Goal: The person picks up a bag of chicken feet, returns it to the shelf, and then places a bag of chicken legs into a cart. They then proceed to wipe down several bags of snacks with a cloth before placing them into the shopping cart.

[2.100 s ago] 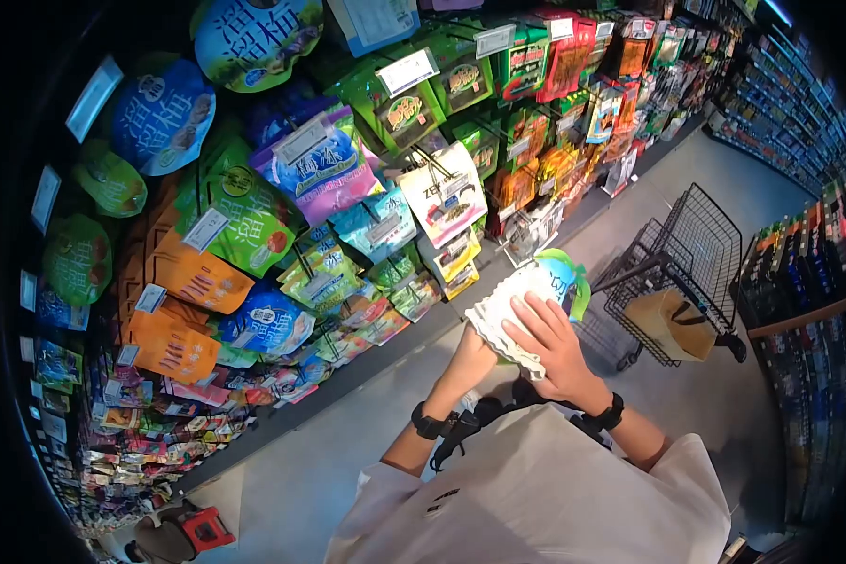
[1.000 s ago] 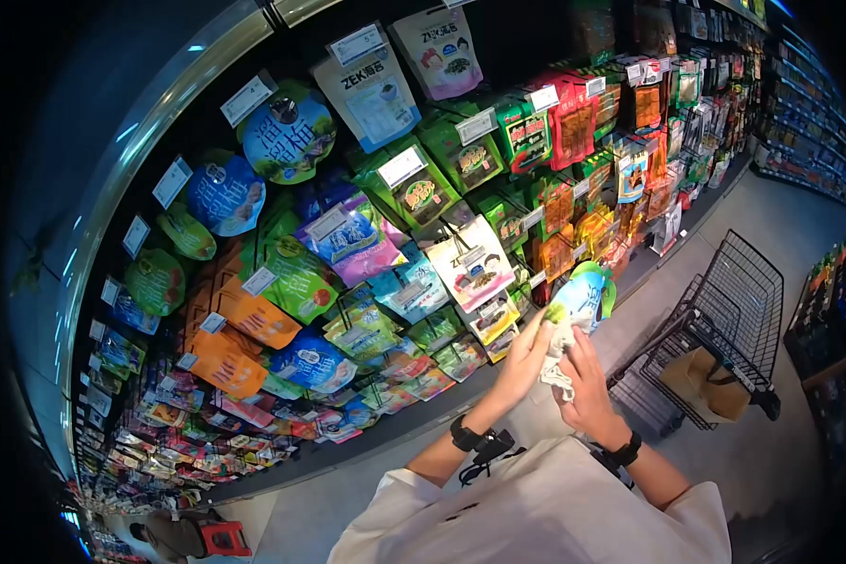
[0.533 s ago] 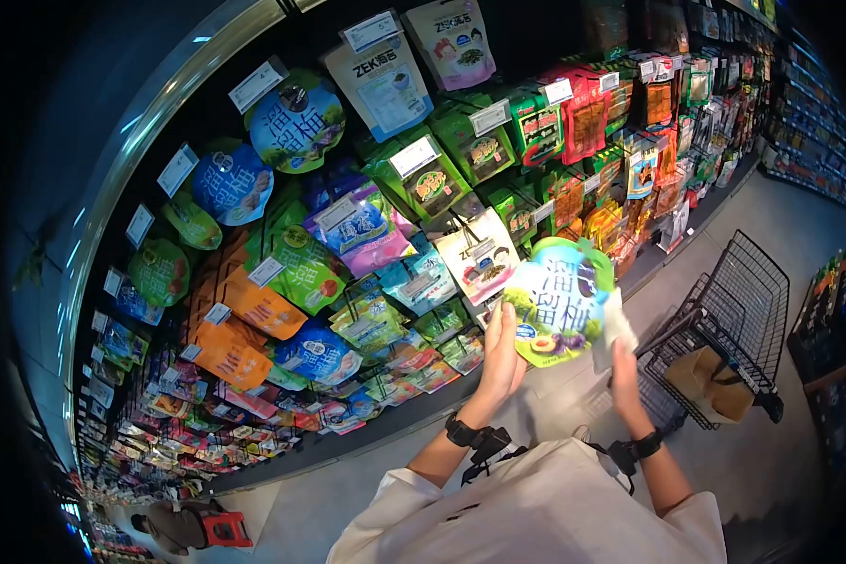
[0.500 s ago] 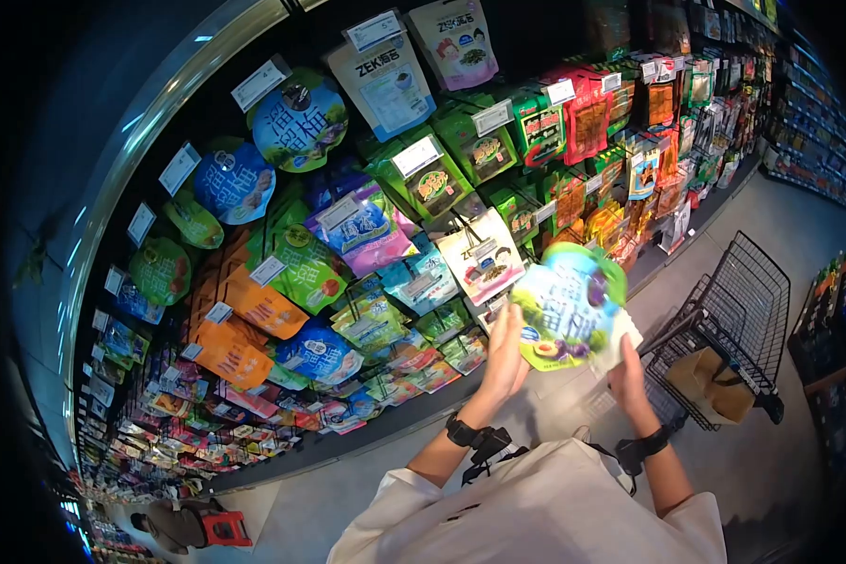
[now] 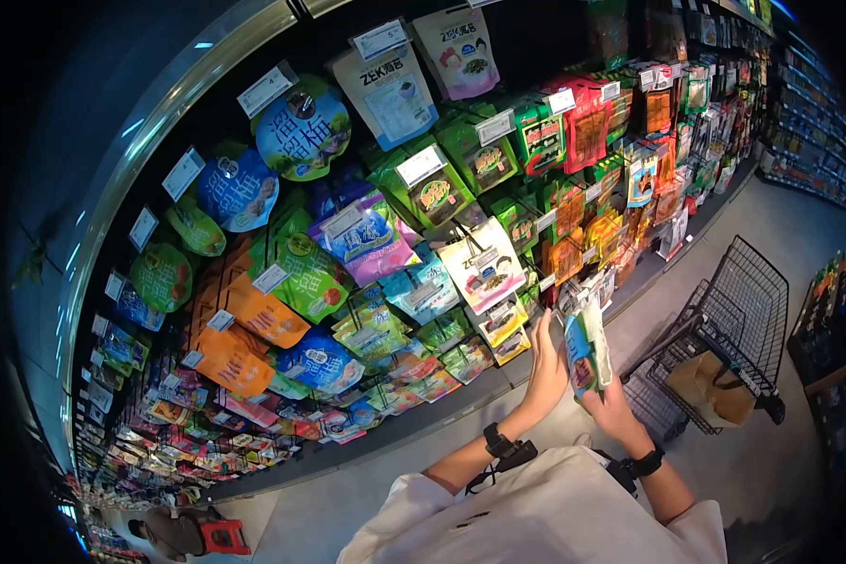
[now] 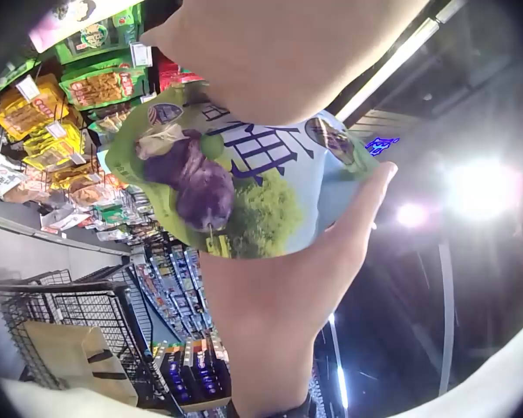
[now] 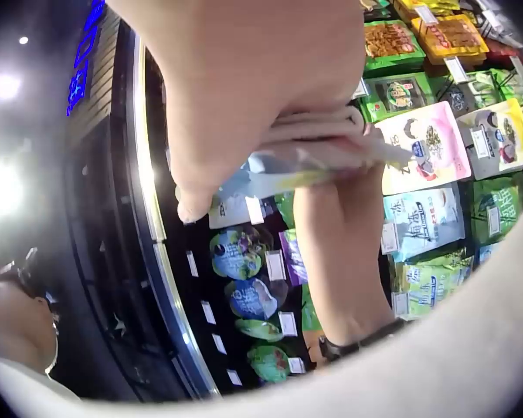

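A blue and green plum snack pouch (image 5: pixel 579 355) is held nearly edge-on in front of the person. Against its right side lies a cream folded cloth-like thing (image 5: pixel 596 340), seen as layered folds (image 7: pixel 318 131) in the right wrist view. My right hand (image 5: pixel 615 412) grips both from below. Straight fingers of my left hand (image 5: pixel 545 371) stand along the pouch's left side. In the left wrist view, printed plums show on the pouch (image 6: pixel 205 187); the left hand (image 6: pixel 296 52) overlaps its top and hides its own fingertips.
Hanging snack bags (image 5: pixel 367 235) with price tags fill the shelf wall ahead and left. A black wire cart (image 5: pixel 738 310) holding a brown paper bag (image 5: pixel 710 390) stands at right. Farther off at lower left are another person (image 5: pixel 171 534) and a red basket (image 5: pixel 224 537).
The pouch, with its printed front facing up half a second ago, has turned nearly edge-on. The cream thing now lies along it in the right hand; the left fingers have straightened beside it.
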`<state>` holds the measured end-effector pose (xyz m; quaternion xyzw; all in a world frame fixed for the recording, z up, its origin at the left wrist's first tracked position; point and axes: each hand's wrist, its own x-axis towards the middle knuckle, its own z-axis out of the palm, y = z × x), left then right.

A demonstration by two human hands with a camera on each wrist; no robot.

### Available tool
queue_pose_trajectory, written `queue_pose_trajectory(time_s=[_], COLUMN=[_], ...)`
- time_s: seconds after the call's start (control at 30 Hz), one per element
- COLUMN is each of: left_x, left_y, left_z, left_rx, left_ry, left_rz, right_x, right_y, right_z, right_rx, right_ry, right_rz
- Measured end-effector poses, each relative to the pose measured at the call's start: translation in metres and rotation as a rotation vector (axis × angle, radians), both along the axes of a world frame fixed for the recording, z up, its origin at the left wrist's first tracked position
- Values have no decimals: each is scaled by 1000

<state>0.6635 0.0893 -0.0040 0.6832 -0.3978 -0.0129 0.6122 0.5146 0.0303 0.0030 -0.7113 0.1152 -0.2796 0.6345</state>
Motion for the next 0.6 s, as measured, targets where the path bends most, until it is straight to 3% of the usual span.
queue_pose_trajectory(time_s=[0.13,0.17,0.23,0.33,0.4,0.43,0.57,0.6], left_x=[-10,-16,-20,-15,-8,-6,-2,-4], left_y=[5,8,4,1,9,14,20,16], left_z=[26,42,32,22,8,4,12,9], left_rx=[10,58,74,40,138,190,336,236], left_ry=[194,1,-139,-59,280,454,748,827], left_rz=[-212,-230,-258,-280,-497,-601,-703,-686], right_x=[3,5,5,11,10,11,11,11], right_y=[-3,-2,-2,-5,-5,-2,-5,-9], right_z=[1,5,-3,-6,9,22,48,45], right_rx=[224,267,218,48,-295,-327,-441,-455], right_ry=[146,181,176,13,20,27,105,122], right_rz=[-135,-162,-167,-174,-144,-141,-133,-141])
